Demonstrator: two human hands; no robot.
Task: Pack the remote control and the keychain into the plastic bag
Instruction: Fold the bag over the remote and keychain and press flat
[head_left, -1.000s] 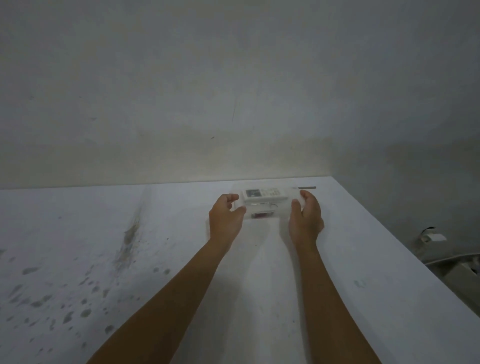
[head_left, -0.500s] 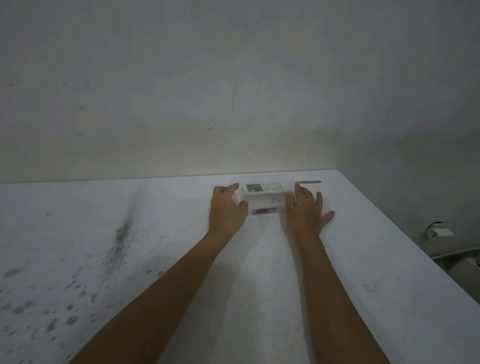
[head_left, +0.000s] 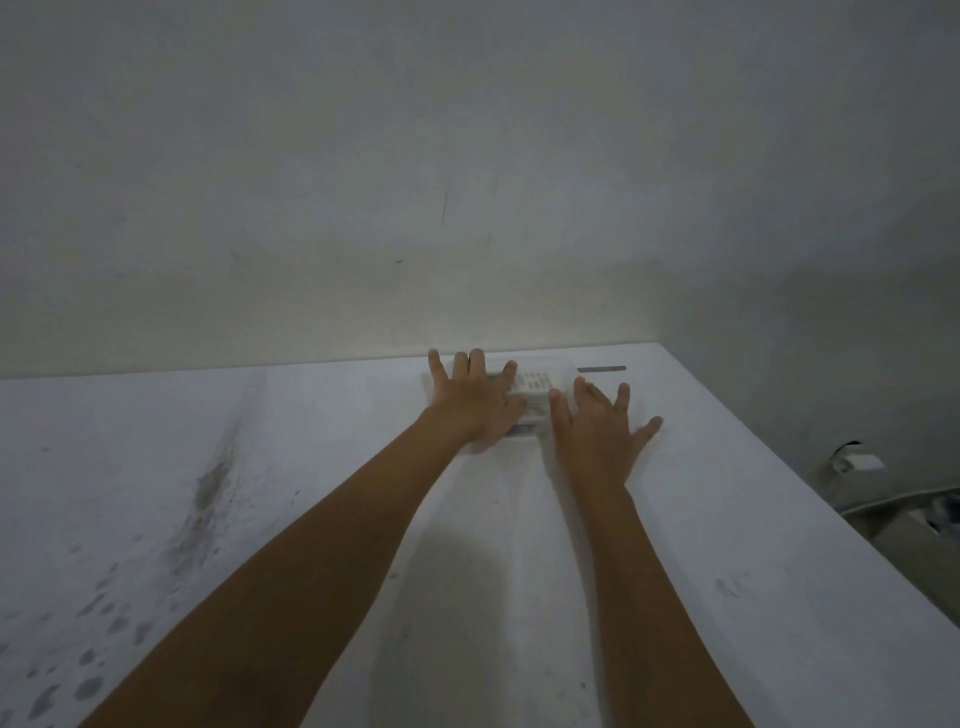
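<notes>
I see a bare grey wall (head_left: 467, 156) filling the upper half of my view, and below it a white desk (head_left: 727, 519) that meets the wall along its far edge. The left part of the desk is marked with dark smudges and spots (head_left: 208, 483).

My two forearms reach forward across the desk toward the far edge. My left hand (head_left: 470, 397) lies flat, palm down, fingers spread, pressing on the left part of the plastic bag (head_left: 558, 364); it grips nothing. My right hand (head_left: 597, 428) is also flat and spread wide, palm down, resting just beside the right end of the bag, and I cannot tell if it touches the clear plastic; it holds nothing either.

The bag lies on the desk close to the wall, between my hands. The remote control (head_left: 535, 387) sits inside it, white, buttons up, its left end covered by my left fingers. Just below the remote I can make out a small dark shape (head_left: 522, 429) at the near edge of the bag, too blurred for me to say it is the keychain.

A thin dark strip (head_left: 601, 369) lies on the desk beyond my right hand, apart from the bag.
</notes>
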